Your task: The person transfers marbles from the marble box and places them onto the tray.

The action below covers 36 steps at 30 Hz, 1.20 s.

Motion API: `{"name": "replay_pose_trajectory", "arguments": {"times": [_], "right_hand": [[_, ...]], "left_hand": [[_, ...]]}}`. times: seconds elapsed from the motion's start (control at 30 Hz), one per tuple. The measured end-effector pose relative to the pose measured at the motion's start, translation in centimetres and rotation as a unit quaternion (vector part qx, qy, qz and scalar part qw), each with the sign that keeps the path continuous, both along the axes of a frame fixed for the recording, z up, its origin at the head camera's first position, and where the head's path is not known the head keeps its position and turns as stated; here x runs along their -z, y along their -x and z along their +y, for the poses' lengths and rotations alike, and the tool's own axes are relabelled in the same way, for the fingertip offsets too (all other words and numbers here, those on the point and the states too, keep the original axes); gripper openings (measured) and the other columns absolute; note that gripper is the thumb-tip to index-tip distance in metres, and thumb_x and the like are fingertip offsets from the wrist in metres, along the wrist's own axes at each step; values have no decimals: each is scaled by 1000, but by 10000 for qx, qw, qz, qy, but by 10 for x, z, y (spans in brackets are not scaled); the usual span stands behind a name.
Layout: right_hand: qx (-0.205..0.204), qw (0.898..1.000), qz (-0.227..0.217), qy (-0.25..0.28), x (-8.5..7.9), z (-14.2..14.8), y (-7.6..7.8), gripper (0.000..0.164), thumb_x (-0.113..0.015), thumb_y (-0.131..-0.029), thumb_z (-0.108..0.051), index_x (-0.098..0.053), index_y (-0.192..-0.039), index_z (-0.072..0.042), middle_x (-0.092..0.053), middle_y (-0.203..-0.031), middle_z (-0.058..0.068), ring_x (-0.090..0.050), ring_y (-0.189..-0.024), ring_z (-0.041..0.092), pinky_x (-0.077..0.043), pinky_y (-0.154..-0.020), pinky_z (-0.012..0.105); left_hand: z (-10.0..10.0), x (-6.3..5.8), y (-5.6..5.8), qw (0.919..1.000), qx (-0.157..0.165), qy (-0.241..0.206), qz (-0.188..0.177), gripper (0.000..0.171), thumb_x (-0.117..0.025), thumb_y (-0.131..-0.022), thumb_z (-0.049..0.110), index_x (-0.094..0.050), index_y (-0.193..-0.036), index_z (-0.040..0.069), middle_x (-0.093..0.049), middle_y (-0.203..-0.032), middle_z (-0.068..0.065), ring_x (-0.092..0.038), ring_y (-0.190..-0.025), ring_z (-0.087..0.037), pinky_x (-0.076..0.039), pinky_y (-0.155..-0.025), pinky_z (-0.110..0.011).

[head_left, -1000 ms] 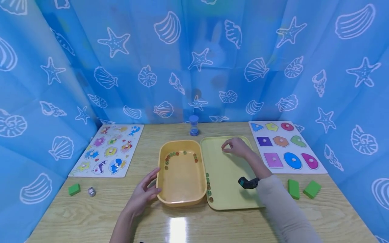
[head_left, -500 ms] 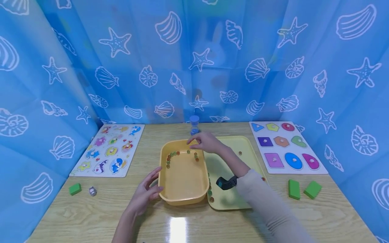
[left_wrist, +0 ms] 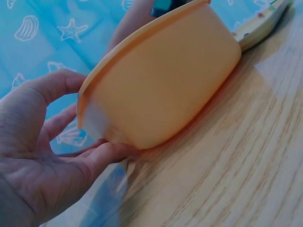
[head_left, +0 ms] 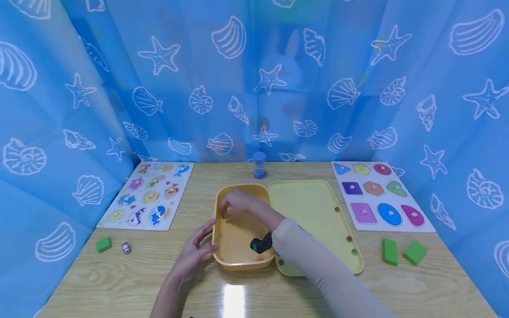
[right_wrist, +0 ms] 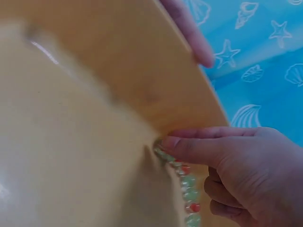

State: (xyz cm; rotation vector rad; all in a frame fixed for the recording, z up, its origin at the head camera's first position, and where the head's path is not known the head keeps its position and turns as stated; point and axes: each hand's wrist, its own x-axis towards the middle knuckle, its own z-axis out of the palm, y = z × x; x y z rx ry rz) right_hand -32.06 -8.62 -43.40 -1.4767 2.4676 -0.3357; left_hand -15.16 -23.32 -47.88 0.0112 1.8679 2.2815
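Note:
My left hand (head_left: 192, 254) rests its spread thumb and fingers against the outer left wall of an orange bin (head_left: 243, 266); in the left wrist view the fingertips touch the rim and lower side. My right hand (head_left: 238, 203) reaches inside the bin by its left wall. Between thumb and forefinger it pinches a small glass marble (right_wrist: 158, 145), partly hidden by the fingertips. That marble sits at the end of a row of red and green marbles (right_wrist: 191, 195) along the bin's wall. In the head view my right hand and forearm cover most of this row.
Right of the bin lies a yellow tray (head_left: 302, 198) with a few marbles along its right edge, such as a green marble (head_left: 354, 251). Puzzle boards (head_left: 151, 196) (head_left: 381, 198) flank them. Green blocks (head_left: 390, 251), a small figurine (head_left: 126, 247) and a blue sand timer (head_left: 259, 165) stand around.
My right hand has moved left from above the tray, over the bin's far right corner, and down to the bin's left wall. The left hand stays at the bin.

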Motion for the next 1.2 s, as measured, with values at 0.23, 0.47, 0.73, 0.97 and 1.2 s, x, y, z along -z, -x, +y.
{"name": "replay_pose_trajectory", "arguments": {"times": [0.23, 0.47, 0.73, 0.97, 1.2], "right_hand": [[4, 9998, 190, -71, 7, 1, 0, 11, -69, -76, -17, -71, -87, -18, -66, -89, -10, -57, -79, 7, -46, -72, 16], [440, 9950, -373, 810, -14, 44, 5, 15, -67, -80, -19, -70, -92, -12, -60, -71, -5, -46, -60, 8, -38, -55, 18], [1569, 9742, -463, 1552, -17, 150, 27, 17, -66, -80, -21, -70, -94, -11, -37, -51, -5, -29, -46, 11, -26, -44, 22], [2375, 9632, -547, 1131, 14, 221, 36, 17, -66, -80, -20, -70, -94, -11, -42, -56, -4, -28, -50, 11, -25, -45, 22], [2424, 9563, -555, 1540, 13, 224, 33, 20, -66, -80, -17, -69, -99, -11, -33, -50, -4, -27, -45, 10, -26, -41, 21]], "left_hand": [[0, 0, 0, 10000, -8, -52, -35, 70, -57, -78, -8, -33, -138, 18, -22, -142, -14, -31, -126, -39, -49, -87, -35], [2, -1, 1, 9999, -45, -76, -97, 70, -56, -77, -10, -34, -138, 17, -22, -142, -14, -32, -126, -39, -48, -88, -36], [1, 0, -1, 9999, -135, 87, -3, 71, -58, -75, -9, -36, -137, 19, -24, -142, -14, -31, -126, -41, -48, -88, -37], [1, 1, -1, 9998, -132, 156, 39, 71, -58, -76, -8, -35, -138, 18, -22, -142, -15, -29, -126, -43, -48, -88, -36], [3, 1, -2, 9996, -246, 145, -91, 70, -60, -74, -6, -39, -135, 22, -22, -143, -15, -24, -128, -43, -47, -89, -37]]}}
